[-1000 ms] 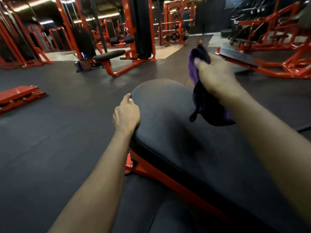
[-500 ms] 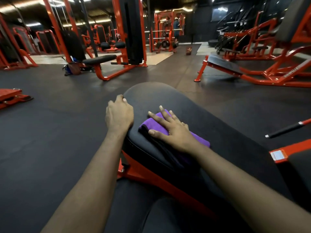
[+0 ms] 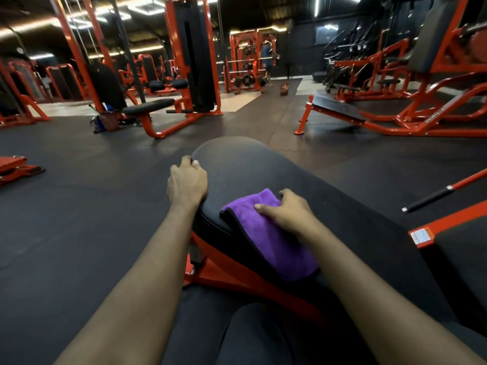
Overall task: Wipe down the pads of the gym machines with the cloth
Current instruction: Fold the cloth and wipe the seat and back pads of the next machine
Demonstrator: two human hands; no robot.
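left hand (image 3: 187,184) grips pad (image 3: 263,167) edge | right hand (image 3: 287,214) clutches purple cloth (image 3: 268,238) flat on pad | red frame (image 3: 213,271) beneath

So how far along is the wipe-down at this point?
Done: nothing I can confirm. In hand: the right hand holds the purple cloth on the bench pad near its left side, the left hand gripping its edge. Left: likely this pad's far end, plus the seat pad beyond.
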